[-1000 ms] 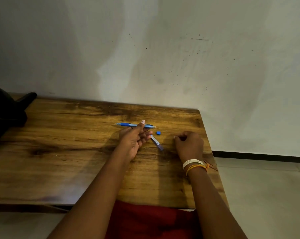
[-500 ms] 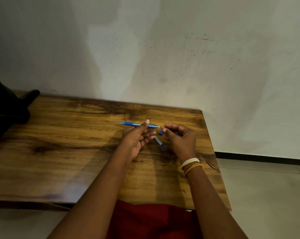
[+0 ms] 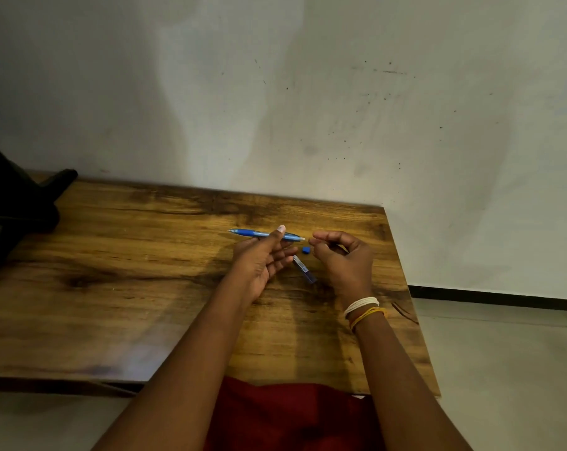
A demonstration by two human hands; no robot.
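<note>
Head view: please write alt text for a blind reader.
A left hand holds a slim blue plastic pen level above a brown wooden table; the right hand, fingertips pinched, is near the pen's right end. A small blue cap and a clear narrow tube lie between the hands.

A slim blue mechanical pencil (image 3: 265,235), gripped by the left hand (image 3: 262,265), lies level, tip toward 9 o'clock, pale end toward 3. At its 5 o'clock a tiny blue cap (image 3: 305,250) rests on the worktop (image 3: 145,271). Just beyond, a clear tube (image 3: 304,270) slants toward 5 o'clock.
</note>
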